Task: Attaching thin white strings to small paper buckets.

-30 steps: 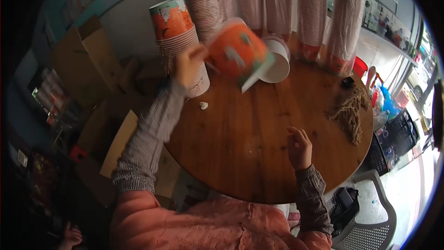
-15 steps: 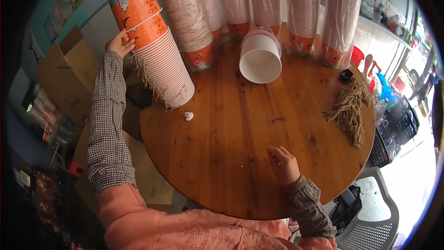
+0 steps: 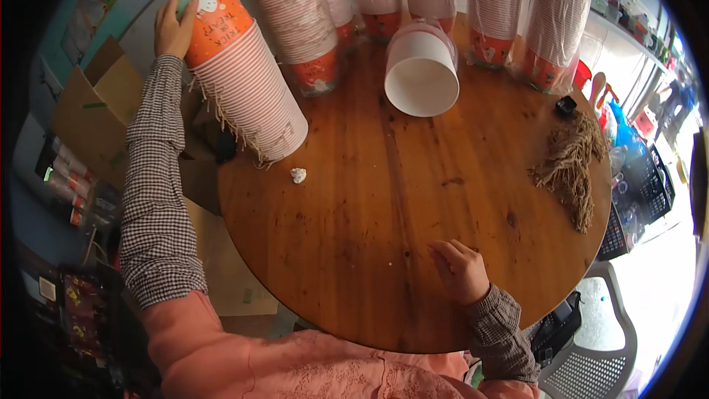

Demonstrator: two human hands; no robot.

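Observation:
A tall stack of striped, nested paper cups (image 3: 247,92) stands upside down on the left side of the table. Its top cup (image 3: 221,24) shows its orange printed side and green base. My left hand (image 3: 171,27) is closed against this cup's upper left side, thumb in front; the other fingers are partly hidden. A frayed straw-coloured cord (image 3: 223,112) runs down the stack's left side. Above the near right part of the table, my right hand (image 3: 462,273) is loosely curled, with nothing visible in it. A small white lump (image 3: 298,175) lies near the stack.
A white cup (image 3: 421,87) lies sideways at the far middle, its mouth toward me. Several plastic-wrapped cup stacks (image 3: 492,7) line the far edge. A brown fibre bundle (image 3: 572,166) and small black object (image 3: 566,106) lie right. A grey chair (image 3: 591,377) stands beside the table.
My left hand has moved up to the stack's top. The upper orange cup has slid down over the one below, leaving one orange band showing. My right hand stays curled over the table.

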